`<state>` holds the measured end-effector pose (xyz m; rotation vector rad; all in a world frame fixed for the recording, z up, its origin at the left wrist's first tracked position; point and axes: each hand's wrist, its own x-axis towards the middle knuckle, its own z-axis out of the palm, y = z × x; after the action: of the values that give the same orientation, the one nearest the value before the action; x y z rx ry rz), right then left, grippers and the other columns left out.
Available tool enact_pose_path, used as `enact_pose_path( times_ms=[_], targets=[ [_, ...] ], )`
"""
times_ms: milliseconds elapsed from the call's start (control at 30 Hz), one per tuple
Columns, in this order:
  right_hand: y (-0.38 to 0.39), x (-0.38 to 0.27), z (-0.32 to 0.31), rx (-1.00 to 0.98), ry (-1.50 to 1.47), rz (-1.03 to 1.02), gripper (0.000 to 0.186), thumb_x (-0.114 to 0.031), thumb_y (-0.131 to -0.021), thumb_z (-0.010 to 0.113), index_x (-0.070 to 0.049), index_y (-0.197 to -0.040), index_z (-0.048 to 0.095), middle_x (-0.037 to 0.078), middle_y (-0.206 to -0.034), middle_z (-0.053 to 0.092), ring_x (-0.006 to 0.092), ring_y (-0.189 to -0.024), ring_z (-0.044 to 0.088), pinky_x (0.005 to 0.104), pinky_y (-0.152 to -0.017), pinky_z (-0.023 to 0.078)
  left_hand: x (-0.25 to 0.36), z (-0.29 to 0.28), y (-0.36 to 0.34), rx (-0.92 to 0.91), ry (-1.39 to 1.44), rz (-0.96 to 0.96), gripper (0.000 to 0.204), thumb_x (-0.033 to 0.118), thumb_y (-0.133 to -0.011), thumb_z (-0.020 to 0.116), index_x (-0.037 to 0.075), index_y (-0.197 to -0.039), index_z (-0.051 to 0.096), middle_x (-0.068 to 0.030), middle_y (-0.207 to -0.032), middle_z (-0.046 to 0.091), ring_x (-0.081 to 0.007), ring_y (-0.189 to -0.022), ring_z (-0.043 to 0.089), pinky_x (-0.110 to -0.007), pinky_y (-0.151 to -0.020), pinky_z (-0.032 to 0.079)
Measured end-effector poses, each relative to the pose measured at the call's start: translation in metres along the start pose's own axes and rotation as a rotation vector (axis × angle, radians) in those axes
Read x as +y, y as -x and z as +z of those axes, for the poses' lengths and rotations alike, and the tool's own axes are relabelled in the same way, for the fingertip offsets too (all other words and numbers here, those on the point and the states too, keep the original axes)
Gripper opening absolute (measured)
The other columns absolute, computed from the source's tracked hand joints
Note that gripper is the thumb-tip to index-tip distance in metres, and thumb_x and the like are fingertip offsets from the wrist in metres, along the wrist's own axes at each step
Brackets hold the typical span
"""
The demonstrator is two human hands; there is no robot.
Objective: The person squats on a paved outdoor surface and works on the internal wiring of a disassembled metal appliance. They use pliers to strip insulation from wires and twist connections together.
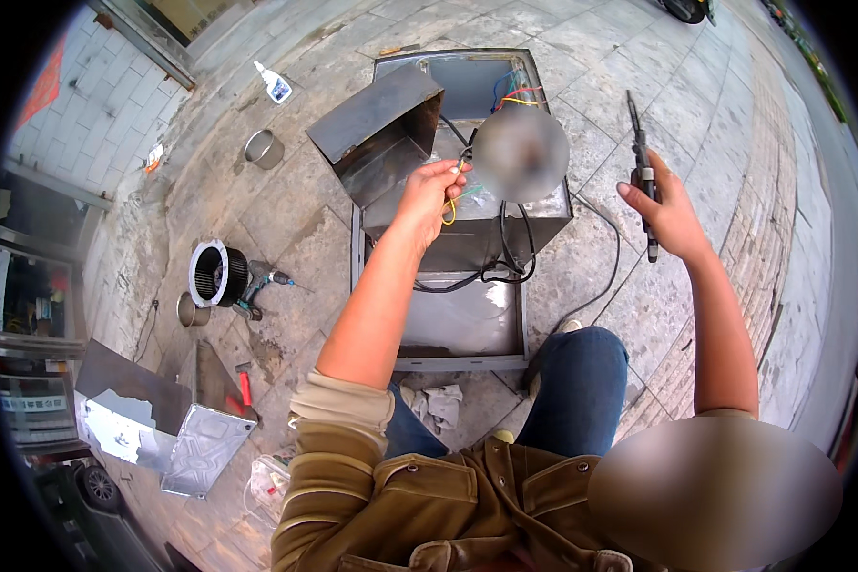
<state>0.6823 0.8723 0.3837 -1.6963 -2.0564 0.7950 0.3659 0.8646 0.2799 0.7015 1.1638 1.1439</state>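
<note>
My left hand (431,195) is closed in a pinch on a thin yellow-green wire (450,212), which hangs in a loop below the fingers. It is over an opened grey metal housing (467,243), beside a blurred patch that hides part of it. Out to the right, well apart from the housing, my right hand (670,208) grips a long, slim dark tool (643,167) with a narrow tip pointing away from me; its exact kind is unclear. Black cables (515,250) hang down the housing's near side, and coloured wires (517,95) stick out at its far end.
A bent metal cover (377,112) leans on the housing's left. Further left are a black fan wheel (221,274), a cordless drill (254,288), a metal ring (264,149), a red-handled hammer (246,383) and sheet panels (205,448). A spray bottle (275,83) stands farther off.
</note>
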Motion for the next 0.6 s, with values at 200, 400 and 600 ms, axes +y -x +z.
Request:
enact_pose_path(
  times_ms=[200,400,600],
  targets=[
    [0.057,0.097,-0.003,-0.077,0.702,0.109,0.068,-0.022,-0.072,0.074,-0.004,-0.13,0.045,0.019,-0.104,0.058,0.0374,-0.1,0.054,0.0431,-0.085,0.046,-0.002,0.006,-0.011,0.114,-0.2,0.149,0.021,0.01,-0.089,0.057,-0.002,-0.104,0.064,-0.0035,-0.082,0.063,-0.0091,-0.067,0.054,-0.022,-0.062,0.044],
    [0.023,0.022,0.032,0.11,0.413,-0.323,0.071,-0.009,-0.069,0.072,-0.006,-0.134,0.043,0.018,-0.104,0.054,0.0358,-0.102,0.05,0.0424,-0.092,0.041,-0.015,0.002,-0.015,0.345,-0.605,0.425,0.023,0.008,-0.084,0.066,-0.005,-0.103,0.065,-0.0073,-0.092,0.068,-0.0116,-0.08,0.059,-0.025,-0.075,0.047],
    [-0.041,-0.027,0.087,0.149,0.487,-0.661,0.073,-0.013,-0.064,0.071,-0.007,-0.133,0.046,0.017,-0.106,0.054,0.033,-0.108,0.051,0.0405,-0.093,0.041,-0.012,0.015,-0.02,0.352,-0.405,0.413,0.016,0.009,-0.089,0.06,-0.002,-0.1,0.065,-0.0043,-0.086,0.066,-0.0081,-0.075,0.056,-0.023,-0.067,0.044]
  ],
)
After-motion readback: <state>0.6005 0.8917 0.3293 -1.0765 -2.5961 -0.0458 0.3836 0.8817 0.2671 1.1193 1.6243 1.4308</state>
